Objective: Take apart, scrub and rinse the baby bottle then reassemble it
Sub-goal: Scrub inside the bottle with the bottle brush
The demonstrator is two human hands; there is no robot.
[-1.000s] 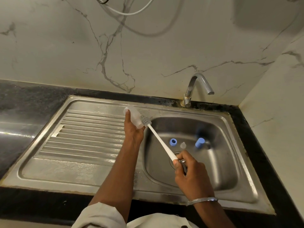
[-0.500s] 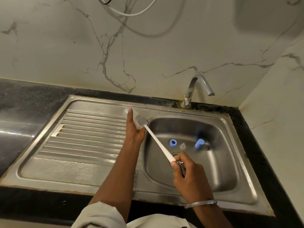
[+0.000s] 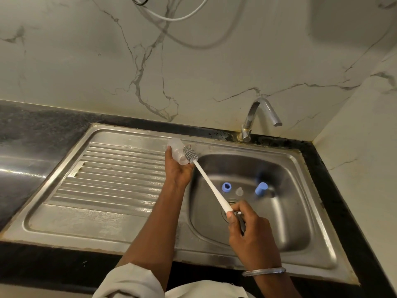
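My left hand (image 3: 177, 168) grips a clear baby bottle body (image 3: 177, 152), tilted with its mouth toward the basin, above the sink's left rim. My right hand (image 3: 250, 231) holds the white handle of a bottle brush (image 3: 209, 183); its grey bristle head (image 3: 190, 154) sits mostly outside the bottle's mouth. On the basin floor lie a blue ring collar (image 3: 226, 187), a clear teat (image 3: 239, 191) and a blue cap (image 3: 261, 188).
The steel sink (image 3: 300, 250) has a ribbed drainboard (image 3: 111, 179) at left and a drain under my right hand. A curved tap (image 3: 261, 114) stands at the back, no water running. Dark counter and marble walls surround it; white cables hang above.
The brush head went deeper into the bottle, then pulled back out so most bristles show. My right hand shifted slightly back with it. The bottle stays put.
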